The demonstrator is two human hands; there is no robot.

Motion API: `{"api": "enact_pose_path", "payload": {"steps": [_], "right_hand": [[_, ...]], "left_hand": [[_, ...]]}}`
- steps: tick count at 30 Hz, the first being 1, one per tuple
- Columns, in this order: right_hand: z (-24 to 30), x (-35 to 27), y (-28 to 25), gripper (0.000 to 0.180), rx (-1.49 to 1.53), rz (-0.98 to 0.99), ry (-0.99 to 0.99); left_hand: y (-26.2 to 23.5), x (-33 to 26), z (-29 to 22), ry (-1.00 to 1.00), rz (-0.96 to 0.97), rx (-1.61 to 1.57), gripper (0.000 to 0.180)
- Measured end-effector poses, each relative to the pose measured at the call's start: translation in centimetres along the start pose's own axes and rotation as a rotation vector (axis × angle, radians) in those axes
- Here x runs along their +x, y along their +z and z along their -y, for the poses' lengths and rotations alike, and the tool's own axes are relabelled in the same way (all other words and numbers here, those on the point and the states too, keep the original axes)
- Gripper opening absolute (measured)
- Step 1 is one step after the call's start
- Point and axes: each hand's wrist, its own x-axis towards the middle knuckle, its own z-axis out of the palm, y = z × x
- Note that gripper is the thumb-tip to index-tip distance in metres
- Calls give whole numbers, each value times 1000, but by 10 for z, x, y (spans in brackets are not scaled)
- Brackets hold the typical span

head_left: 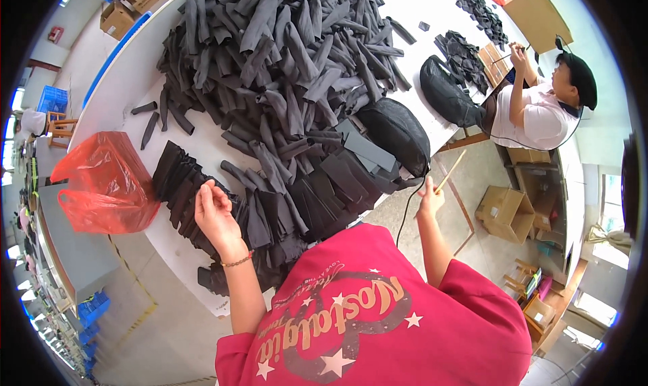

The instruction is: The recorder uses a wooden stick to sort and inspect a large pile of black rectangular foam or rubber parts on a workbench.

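Observation:
My left hand (pixel 216 217) is raised over a row of flat black fabric pieces (pixel 182 183) near the table's edge. Its fingers curl loosely, and nothing shows in them. My right hand (pixel 429 200) grips a thin wooden stick (pixel 451 170) that slants up to the right, beyond the table's edge. A black mesh-covered bulging object (pixel 398 129) lies just past that hand, with a dark cord hanging near it. In front of me, flat dark strips (pixel 344 177) are fanned out. Behind them rises a big heap of rolled dark grey fabric tubes (pixel 270 55).
A red plastic bag (pixel 108 183) sits at the left edge of the white table (pixel 182 241). At the right, a person (pixel 540 102) in a cap holds a thin stick beside smaller black piles (pixel 462 59). An open cardboard box (pixel 506 214) stands on the floor.

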Motion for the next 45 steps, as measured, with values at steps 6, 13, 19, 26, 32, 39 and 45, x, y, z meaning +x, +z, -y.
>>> {"api": "enact_pose_path", "payload": {"steps": [6, 13, 19, 26, 32, 39, 45], "right_hand": [[4, -26, 23, 31, -114, 35, -55], [164, -159, 40, 33, 105, 784, -283], [199, -230, 98, 7, 85, 1390, -181], [234, -266, 150, 6, 78, 1444, -208], [269, -347, 214, 13, 103, 1426, -323], [378, -370, 415, 33, 346, 1210, -752], [300, -358, 411, 26, -143, 1514, -811]], "left_hand": [[7, -12, 11, -70, 9, 31, 20], [11, -32, -1, -16, 499, 350, 37], [40, -45, 42, -483, 989, 113, 52], [6, -51, 6, -333, 707, 323, 30], [-13, -57, -6, -216, 354, 67, 30], [-58, -20, -25, -17, 200, 248, 23], [-130, 190, -58, 596, -34, 894, 10]]}}
